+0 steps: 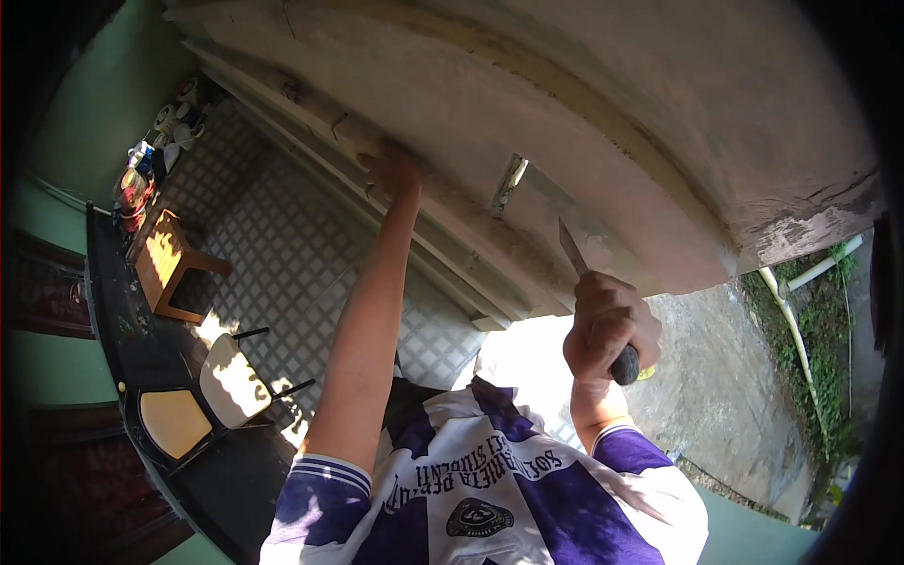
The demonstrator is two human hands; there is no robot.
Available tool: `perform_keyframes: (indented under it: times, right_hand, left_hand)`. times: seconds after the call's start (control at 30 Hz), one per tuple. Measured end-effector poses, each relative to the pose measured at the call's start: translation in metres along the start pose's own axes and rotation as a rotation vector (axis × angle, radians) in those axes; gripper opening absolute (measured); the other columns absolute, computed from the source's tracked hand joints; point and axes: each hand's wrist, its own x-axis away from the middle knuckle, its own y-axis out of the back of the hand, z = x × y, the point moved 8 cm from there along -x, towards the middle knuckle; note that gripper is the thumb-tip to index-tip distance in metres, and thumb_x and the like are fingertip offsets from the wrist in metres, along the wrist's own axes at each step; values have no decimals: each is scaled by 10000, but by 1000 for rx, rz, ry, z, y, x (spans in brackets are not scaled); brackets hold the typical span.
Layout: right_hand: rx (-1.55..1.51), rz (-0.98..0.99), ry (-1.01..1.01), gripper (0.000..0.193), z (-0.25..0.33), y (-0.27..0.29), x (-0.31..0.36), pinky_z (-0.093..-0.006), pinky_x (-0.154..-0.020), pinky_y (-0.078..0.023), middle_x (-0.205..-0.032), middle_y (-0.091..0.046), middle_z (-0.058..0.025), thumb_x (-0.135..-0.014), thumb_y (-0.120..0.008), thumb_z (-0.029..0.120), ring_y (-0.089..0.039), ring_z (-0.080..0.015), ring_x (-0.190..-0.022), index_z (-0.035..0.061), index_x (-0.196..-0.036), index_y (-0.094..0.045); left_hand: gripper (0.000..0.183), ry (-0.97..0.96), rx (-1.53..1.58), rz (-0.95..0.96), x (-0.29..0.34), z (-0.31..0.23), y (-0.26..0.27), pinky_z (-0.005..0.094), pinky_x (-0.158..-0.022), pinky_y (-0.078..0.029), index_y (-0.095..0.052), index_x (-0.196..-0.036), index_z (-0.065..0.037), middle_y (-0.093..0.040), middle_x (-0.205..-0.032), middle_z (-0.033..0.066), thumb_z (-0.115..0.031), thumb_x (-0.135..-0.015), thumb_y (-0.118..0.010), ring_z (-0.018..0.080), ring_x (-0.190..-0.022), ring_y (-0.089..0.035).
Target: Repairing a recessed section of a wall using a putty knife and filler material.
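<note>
My right hand [610,325] is wrapped round the black handle of a knife [573,249]. Its pointed metal blade tilts up toward the pale ceiling panel [452,104], and I cannot tell if the tip touches it. Close to the blade is a slot-shaped opening [509,186] with light showing through. My left hand [391,174] reaches up to the long ledge [443,202] along the panel's side. A ring shows on one of its fingers, which are stretched out against the ledge; some fingertips are in shadow.
A wooden stool [165,259] and a chair with a pale seat [235,381] stand at left on a tiled floor [292,226]. Pots and containers [137,188] crowd the far left corner. Pale pipes [791,320] run past greenery at right, near sunlit concrete [725,377].
</note>
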Motion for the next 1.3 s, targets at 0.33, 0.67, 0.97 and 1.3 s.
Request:
perform_keyframes:
  times: [0.33, 0.67, 0.97, 1.3]
  right_hand:
    - [-32, -19, 79, 397, 9, 5, -2, -318, -495, -438, -541, -433, -68, -1044, -389, 141, -439, -197, -467, 87, -655, -330]
    - [47, -4, 52, 442, 7, 1, 0, -309, -490, -423, -529, -399, -55, -1067, -398, 202, -427, -190, -460, 82, -651, -305]
    - [95, -53, 22, 372, -1, 4, -3, -306, -483, -420, -519, -396, -56, -1013, -411, 82, -424, -178, -453, 88, -655, -311]
    - [-110, -95, 76, 484, 8, 13, -2, -323, -463, -386, -525, -382, -47, -1077, -396, 256, -404, -174, -456, 87, -633, -301]
  left_hand:
    - [794, -24, 49, 22, -2, -5, -3, 585, -924, -514, -192, -1508, 67, -479, -1233, 466, -498, -1001, -424, 570, -1091, -573]
    - [788, 6, 7, 14, -4, 4, -6, 601, -907, -513, -194, -1507, 51, -475, -1239, 464, -507, -998, -421, 576, -1106, -564]
    - [800, -2, 12, 5, 1, 2, -7, 590, -874, -535, -200, -1517, 29, -469, -1227, 461, -543, -998, -408, 569, -1100, -572]
    - [821, 14, 25, 21, 0, -1, -3, 589, -897, -523, -193, -1520, 38, -464, -1243, 462, -560, -996, -396, 575, -1087, -575]
